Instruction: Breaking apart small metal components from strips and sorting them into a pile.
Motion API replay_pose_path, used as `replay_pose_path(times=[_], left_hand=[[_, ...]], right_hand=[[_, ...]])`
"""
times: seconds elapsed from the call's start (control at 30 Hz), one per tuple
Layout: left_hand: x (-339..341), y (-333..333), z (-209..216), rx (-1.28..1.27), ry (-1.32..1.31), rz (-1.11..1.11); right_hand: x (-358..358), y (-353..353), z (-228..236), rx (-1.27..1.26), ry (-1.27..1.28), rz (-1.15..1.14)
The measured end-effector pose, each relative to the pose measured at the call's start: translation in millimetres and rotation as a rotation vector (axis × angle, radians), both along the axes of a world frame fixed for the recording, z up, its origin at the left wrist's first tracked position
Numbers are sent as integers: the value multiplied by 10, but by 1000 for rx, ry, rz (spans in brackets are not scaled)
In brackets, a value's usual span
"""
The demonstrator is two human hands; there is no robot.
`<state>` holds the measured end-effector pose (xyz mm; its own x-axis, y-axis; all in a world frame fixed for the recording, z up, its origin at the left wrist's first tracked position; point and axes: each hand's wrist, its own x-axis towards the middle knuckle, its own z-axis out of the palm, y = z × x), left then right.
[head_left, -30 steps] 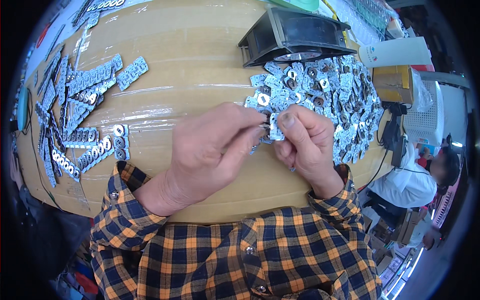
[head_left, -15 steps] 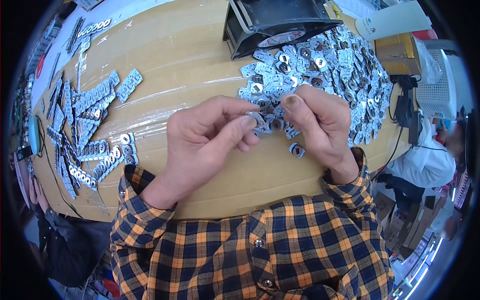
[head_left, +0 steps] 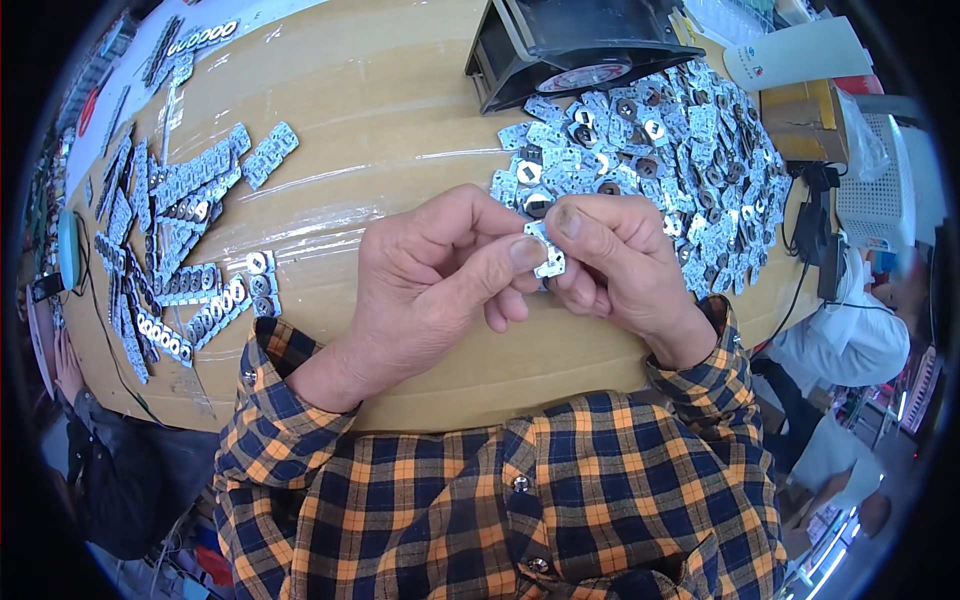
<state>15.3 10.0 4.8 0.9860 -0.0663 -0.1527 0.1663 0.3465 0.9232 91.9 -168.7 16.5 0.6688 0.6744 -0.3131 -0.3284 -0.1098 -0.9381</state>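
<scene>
Between my two hands is a small silvery-white circuit board (head_left: 550, 264) with dark marks, held just in front of a heap of similar boards. My left hand (head_left: 425, 275) is closed, with thumb and forefinger pinching one side of the board. My right hand (head_left: 630, 262) is closed too, its thumb and curled forefinger on the board's other side. My fingertips cover much of the board. The heap of loose small boards (head_left: 715, 170), many with round dark or silver centres, spreads behind and to the right of my hands.
Strips of joined boards (head_left: 190, 180) lie criss-crossed at the left of the cardboard-covered table (head_left: 350, 110). A black fan (head_left: 580, 45) stands behind the heap. At the right are a pale cup (head_left: 798, 55), a white basket (head_left: 878, 185) and black cables. Other people are at both sides.
My right hand has moved left and down from the heap's edge to meet my left hand, and now grips the board as well. The view has shifted slightly.
</scene>
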Motion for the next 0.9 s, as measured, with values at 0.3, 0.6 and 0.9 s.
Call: replay_pose_path(times=[0.3, 0.6, 0.9], left_hand=[[30, -15, -6, 49, -41, 50], [51, 36, -34, 591, -585, 151], [76, 126, -88, 1104, -821, 288]], right_hand=[[-21, 22, -46, 155, 239, -55], [-13, -3, -12, 76, 101, -56], [136, -148, -32, -301, -1002, -425]])
